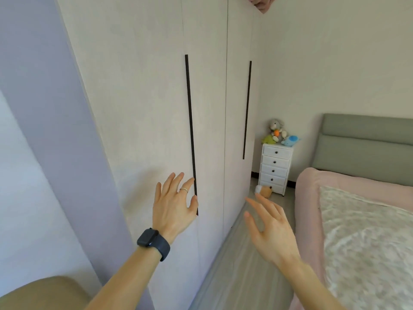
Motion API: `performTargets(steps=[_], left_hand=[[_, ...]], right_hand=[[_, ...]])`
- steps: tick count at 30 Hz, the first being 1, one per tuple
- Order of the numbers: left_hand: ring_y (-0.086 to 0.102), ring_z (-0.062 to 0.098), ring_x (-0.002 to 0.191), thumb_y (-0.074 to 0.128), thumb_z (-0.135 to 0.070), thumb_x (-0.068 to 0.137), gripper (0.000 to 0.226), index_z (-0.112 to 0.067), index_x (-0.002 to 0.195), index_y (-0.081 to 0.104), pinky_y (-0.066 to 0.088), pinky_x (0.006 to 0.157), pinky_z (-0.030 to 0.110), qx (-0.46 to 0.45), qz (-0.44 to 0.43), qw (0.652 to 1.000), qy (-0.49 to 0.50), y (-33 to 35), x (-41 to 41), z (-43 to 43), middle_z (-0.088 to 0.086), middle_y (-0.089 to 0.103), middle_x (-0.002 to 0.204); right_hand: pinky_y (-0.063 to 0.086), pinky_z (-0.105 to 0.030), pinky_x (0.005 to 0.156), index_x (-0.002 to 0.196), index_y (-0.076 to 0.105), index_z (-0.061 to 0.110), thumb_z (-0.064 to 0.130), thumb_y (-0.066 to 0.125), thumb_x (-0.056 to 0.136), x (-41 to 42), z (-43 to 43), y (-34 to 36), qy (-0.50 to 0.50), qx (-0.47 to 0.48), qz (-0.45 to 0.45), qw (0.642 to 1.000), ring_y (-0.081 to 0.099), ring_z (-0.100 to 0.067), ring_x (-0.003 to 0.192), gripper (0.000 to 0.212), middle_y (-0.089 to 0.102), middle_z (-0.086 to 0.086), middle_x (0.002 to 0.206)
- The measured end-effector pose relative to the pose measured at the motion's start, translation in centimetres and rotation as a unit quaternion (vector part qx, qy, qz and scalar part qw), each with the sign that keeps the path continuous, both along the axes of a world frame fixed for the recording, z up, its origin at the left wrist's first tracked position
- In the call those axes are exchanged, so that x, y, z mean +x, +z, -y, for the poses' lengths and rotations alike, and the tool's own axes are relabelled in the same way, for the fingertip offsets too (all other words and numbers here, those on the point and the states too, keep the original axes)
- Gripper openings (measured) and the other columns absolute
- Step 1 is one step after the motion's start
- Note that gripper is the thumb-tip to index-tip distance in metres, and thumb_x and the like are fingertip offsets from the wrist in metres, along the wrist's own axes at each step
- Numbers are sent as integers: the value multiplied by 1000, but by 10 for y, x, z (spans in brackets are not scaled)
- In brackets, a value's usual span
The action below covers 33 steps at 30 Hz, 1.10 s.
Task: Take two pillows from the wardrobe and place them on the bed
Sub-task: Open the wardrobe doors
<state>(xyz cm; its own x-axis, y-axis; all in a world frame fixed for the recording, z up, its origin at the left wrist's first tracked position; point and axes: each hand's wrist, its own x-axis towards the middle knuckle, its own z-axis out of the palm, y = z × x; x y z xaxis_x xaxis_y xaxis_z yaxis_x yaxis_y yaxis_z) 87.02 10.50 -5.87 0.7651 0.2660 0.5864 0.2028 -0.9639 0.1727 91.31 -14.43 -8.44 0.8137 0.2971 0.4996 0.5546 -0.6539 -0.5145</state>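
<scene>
- The wardrobe (145,108) takes up most of the left side. Its pale doors are seen shut, so the pillows are hidden from view.
- The bed (312,198) is found on the right, well apart from the wardrobe, with a strip of floor between them. It's covered in pink with a pale flowery sheet on top, and a grey-green headboard (366,144) is seen behind it.
- A small white chest of drawers (276,168) is tucked into the far corner, between the wardrobe end and the headboard.
- The left hand (174,204) is held flat and spread against the nearer door. The index finger and thumb are placed right at the lower end of the long dark handle (190,121), but nothing is gripped.
- The right hand (270,229) is held up in mid-air between wardrobe and bed, fingers loose and apart, with nothing in it.
- A few plush toys (277,130) are piled on top of the chest of drawers, and another plush (264,190) is left on the floor just beside it.
- A black watch (153,242) is worn on the left wrist.
- A thin ring (184,189) is worn on a left-hand finger.
</scene>
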Motion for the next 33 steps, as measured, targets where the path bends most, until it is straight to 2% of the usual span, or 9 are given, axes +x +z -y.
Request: performTargets(steps=[3, 7, 13, 16, 19, 22, 26, 33], left_hand=[[28, 28, 147, 49, -41, 86, 56, -22, 139, 55, 24, 116, 58, 48, 8, 998, 34, 3, 49, -18, 5, 44, 153], [21, 29, 150, 51, -37, 88, 58, -18, 143, 51, 18, 118, 60, 77, 54, 993, 72, 8, 116, -43, 8, 36, 158], [18, 29, 151, 52, -40, 89, 62, -20, 147, 44, 9, 118, 63, 131, 94, 973, 168, 20, 218, -70, 10, 25, 162], [12, 30, 152, 51, -43, 90, 66, -22, 151, 37, 1, 118, 64, 139, 128, 953, 237, 32, 264, -76, 10, 19, 164], [8, 31, 152, 51, -47, 91, 70, -25, 154, 29, -4, 117, 64, 148, 154, 928, 303, 47, 306, -84, 10, 17, 164], [2, 28, 153, 50, -52, 92, 73, -26, 155, 24, -7, 117, 62, 141, 163, 912, 350, 57, 336, -89, 9, 12, 165], [-2, 26, 153, 48, -55, 93, 72, -29, 155, 23, -2, 116, 66, 139, 151, 895, 397, 56, 355, -97, 7, 7, 166], [2, 30, 153, 54, -53, 90, 75, -26, 154, 27, 1, 113, 70, 178, 152, 872, 429, 51, 367, -108, 9, 8, 165]], right_hand=[[37, -23, 98, 139, 52, 37, 42, 52, 97, 49, -25, -4, 33, 1, -5, 999, 33, -15, 140, 43, 38, 13, 154], [33, -22, 102, 145, 44, 40, 45, 47, 99, 131, -62, -7, 85, 1, -1, 996, 27, -10, 143, 46, 31, 15, 157], [38, -37, 112, 146, 40, 41, 58, 31, 97, 276, -136, -6, 183, -3, 37, 982, 27, -14, 146, 52, 29, 14, 160], [34, -42, 117, 150, 36, 37, 53, 33, 100, 348, -175, 8, 238, 3, 71, 969, 22, -17, 148, 52, 25, 10, 162], [24, -40, 121, 154, 27, 33, 46, 35, 101, 405, -214, 29, 281, 22, 130, 951, 15, -19, 152, 55, 18, 3, 165], [20, -47, 122, 156, 22, 30, 43, 40, 102, 444, -254, 54, 303, 47, 188, 933, 7, -23, 154, 59, 10, -6, 167], [14, -58, 121, 157, 20, 28, 42, 45, 100, 466, -299, 73, 306, 66, 227, 922, 2, -30, 154, 63, 6, -13, 166], [15, -64, 118, 155, 20, 31, 51, 39, 99, 492, -339, 66, 316, 111, 286, 898, 10, -34, 153, 63, 11, -13, 164]])
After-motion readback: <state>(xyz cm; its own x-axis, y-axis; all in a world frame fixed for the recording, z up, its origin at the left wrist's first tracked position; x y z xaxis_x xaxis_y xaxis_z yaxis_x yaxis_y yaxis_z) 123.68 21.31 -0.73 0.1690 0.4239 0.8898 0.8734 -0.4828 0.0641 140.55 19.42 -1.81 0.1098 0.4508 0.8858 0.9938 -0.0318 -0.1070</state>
